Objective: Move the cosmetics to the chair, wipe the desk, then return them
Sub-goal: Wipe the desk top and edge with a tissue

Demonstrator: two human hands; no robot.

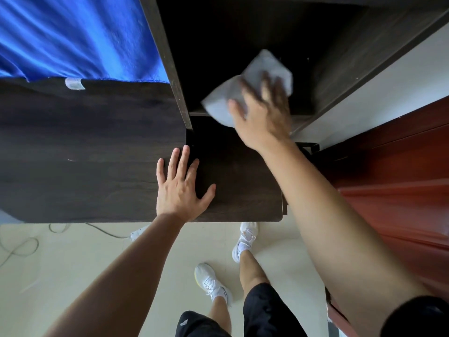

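A dark wood desk (85,154) fills the left and middle of the head view. My left hand (181,186) lies flat on its top near the front edge, fingers spread, holding nothing. My right hand (263,113) presses a grey-white cloth (226,100) onto the dark shelf (218,45) of the raised unit at the back of the desk; hand and cloth are blurred. No cosmetics and no chair are in view.
A blue fabric (73,37) hangs at the back left, over the desk's far edge. A red-brown wooden panel (401,178) stands at the right, past a white wall strip. Cables (21,246) lie on the pale floor, and my white shoes (211,283) stand below the desk front.
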